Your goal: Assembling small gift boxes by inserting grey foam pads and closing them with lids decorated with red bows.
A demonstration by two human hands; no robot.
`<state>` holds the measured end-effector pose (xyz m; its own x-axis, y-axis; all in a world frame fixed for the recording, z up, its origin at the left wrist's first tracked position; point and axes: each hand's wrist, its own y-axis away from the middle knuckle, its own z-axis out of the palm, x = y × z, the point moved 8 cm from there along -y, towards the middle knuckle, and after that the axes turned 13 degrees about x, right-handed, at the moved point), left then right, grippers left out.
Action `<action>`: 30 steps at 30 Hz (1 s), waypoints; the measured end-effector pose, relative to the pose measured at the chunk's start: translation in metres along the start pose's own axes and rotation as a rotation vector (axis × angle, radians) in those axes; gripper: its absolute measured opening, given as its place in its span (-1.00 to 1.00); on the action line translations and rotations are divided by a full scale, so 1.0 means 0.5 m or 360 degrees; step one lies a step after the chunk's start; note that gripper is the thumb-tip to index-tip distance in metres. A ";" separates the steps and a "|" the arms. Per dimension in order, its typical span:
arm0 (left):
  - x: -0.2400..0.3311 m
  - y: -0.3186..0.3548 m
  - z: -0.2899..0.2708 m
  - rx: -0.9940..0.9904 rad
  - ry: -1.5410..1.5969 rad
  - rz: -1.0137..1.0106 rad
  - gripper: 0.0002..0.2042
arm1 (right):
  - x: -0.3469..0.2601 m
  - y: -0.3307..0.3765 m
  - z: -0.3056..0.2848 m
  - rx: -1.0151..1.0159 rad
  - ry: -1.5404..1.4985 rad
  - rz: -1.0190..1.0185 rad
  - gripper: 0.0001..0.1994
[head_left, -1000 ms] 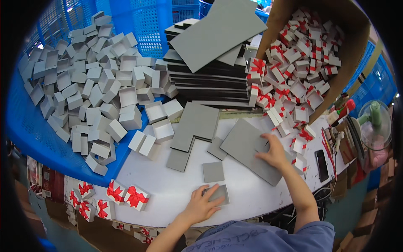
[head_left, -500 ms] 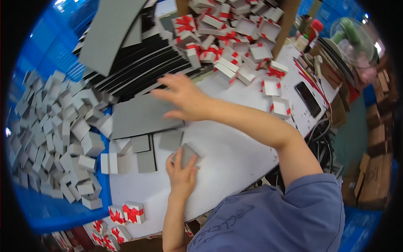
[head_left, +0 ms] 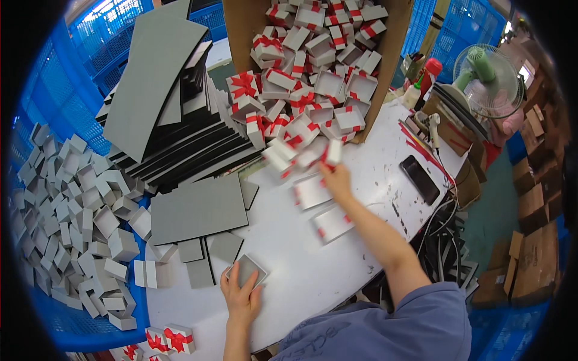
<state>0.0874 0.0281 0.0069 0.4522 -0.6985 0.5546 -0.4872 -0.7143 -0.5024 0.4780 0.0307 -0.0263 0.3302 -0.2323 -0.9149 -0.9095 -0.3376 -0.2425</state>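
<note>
The left hand curls round an open, apparently grey-padded box on the near table, unlidded, while the right hand seems to pinch a blurred red-ribboned lid before the far carton, bow-topped boxes looking finished near left, plain boxes heaped farther left.

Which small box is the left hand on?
The grey-lined open box on the white table: only it has the left hand touching it, and it lies apart from the plain boxes in the blue basket.
</note>
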 end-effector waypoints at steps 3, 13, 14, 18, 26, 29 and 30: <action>0.012 0.016 -0.018 0.0025 -0.0032 0.0003 -0.73 | -0.043 0.076 0.116 -0.0234 -0.0078 0.0044 -0.73; -0.010 0.137 -0.118 0.0190 0.0091 -0.0211 -0.36 | -0.329 0.472 0.101 -0.1881 -0.1039 0.0259 -0.42; -0.017 0.132 -0.117 0.0187 0.0067 -0.0271 -0.36 | -0.293 0.537 0.121 -0.2172 -0.0911 0.0554 -0.45; -0.026 0.117 -0.119 0.0318 0.0418 -0.0212 0.02 | -0.244 0.575 0.163 -0.2184 -0.0245 0.0083 -0.52; -0.002 0.071 -0.104 -0.0126 0.0189 -0.0203 -0.04 | -0.333 0.585 0.085 -0.1935 0.0060 -0.1551 -0.40; -0.001 0.070 -0.107 -0.0103 0.0192 -0.0196 -0.14 | -0.325 0.587 0.083 -0.1869 0.0149 -0.1595 -0.29; -0.006 0.075 -0.102 -0.0168 0.0231 -0.0254 -0.13 | -0.322 0.589 0.084 -0.1971 0.0164 -0.1543 -0.24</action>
<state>0.0295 0.0058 0.0201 0.4214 -0.5580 0.7149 -0.4969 -0.8015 -0.3327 0.1466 0.0070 0.0359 0.7032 0.4658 -0.5371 0.3957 -0.8841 -0.2487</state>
